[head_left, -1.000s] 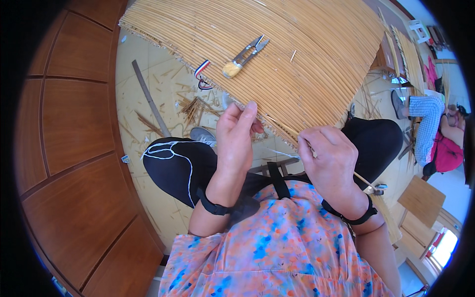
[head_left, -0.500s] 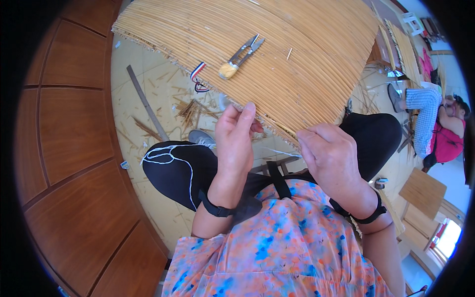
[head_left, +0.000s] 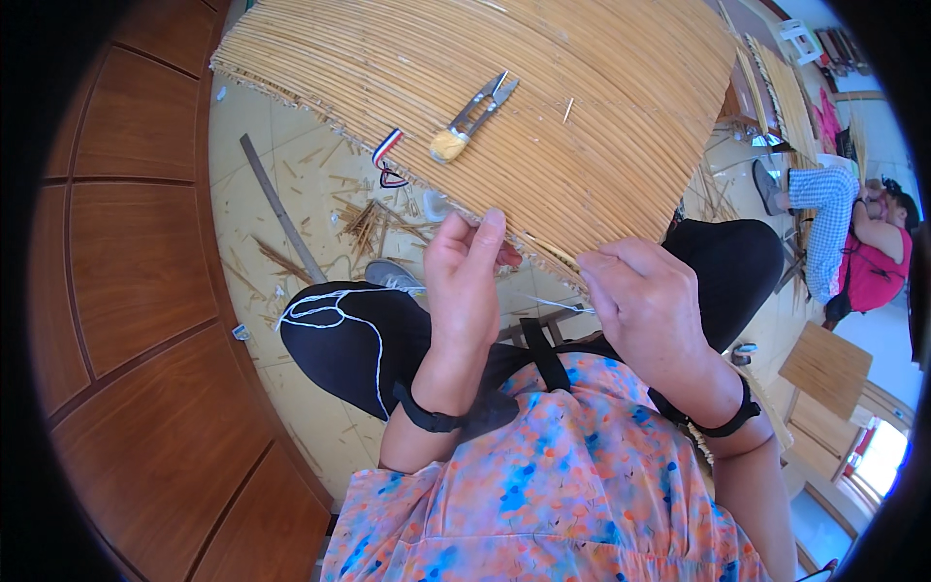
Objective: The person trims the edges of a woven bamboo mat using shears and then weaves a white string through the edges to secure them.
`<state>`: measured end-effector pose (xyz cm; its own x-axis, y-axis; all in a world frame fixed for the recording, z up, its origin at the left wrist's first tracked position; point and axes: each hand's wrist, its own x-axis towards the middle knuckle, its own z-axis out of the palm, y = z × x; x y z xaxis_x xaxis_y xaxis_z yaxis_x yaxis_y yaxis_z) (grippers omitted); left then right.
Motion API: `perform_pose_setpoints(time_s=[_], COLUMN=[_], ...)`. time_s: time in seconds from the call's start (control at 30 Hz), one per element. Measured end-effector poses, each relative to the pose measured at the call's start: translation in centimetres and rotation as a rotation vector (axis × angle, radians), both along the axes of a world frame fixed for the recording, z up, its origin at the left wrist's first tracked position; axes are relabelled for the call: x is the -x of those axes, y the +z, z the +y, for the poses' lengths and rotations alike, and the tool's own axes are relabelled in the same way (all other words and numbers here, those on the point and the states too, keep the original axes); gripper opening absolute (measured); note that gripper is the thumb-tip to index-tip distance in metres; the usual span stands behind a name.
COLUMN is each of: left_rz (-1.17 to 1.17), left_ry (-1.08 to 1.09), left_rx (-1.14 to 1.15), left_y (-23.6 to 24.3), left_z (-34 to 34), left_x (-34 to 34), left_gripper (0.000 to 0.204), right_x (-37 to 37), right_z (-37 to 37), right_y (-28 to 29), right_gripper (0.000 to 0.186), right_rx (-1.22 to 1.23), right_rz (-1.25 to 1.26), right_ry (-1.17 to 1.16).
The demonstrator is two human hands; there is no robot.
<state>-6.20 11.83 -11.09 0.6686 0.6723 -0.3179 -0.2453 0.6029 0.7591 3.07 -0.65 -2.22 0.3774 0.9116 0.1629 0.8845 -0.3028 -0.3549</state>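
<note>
Brown wood panelling fills the frame's left; a tiled floor (head_left: 291,194) carries bamboo scraps. At centre, the left hand (head_left: 465,281) pinches the bamboo mat (head_left: 543,97) edge; the right hand (head_left: 645,301), fingers closed, pinches a white thread (head_left: 553,304). Snips (head_left: 475,112) lie on the mat, top centre.

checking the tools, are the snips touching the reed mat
Touching. The head view shows the snips lying flat on top of the reed mat, no gap under them, well away from both hands.

Wall (head_left: 126,281): brown wood panels are being seen at left.
Floor (head_left: 262,223): pale tiles are being littered with reed scraps (head_left: 364,218).
Light: daylight is being let in at a window (head_left: 878,456).
</note>
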Motion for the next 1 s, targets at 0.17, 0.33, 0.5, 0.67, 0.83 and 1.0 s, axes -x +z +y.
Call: perform_pose_setpoints(time_s=[0.17,0.33,0.5,0.67,0.83,1.0], left_rz=[-0.011,0.047,0.064,0.079,0.075,0.085], left_ry=[-0.03,-0.041,-0.018,-0.039,-0.034,-0.017], left_rx=[0.014,0.007,0.034,0.043,0.038,0.039], left_y=[-0.1,0.0,0.2,0.3,0.2,0.6], left_z=[0.1,0.2,0.1,0.2,0.2,0.2], left_x=[0.0,-0.3,-0.5,-0.4,-0.3,-0.4], left_gripper=[0.014,0.015,0.015,0.019,0.017,0.013], right_x=[0.4,0.5,0.5,0.6,0.6,0.7], right_z=[-0.3,-0.7,-0.8,-0.9,-1.1,-1.2], right_y=[-1.0,-1.7,-2.1,-2.2,-2.2,-2.2], right_gripper=[0.018,0.017,0.017,0.018,0.02,0.021], right_rx=[-0.067,-0.106,-0.139,-0.145,-0.13,-0.129], right_rz=[0.04,0.033,0.026,0.028,0.014,0.017], right_ry=[-0.065,-0.077,-0.092,-0.092,-0.081,-0.09])
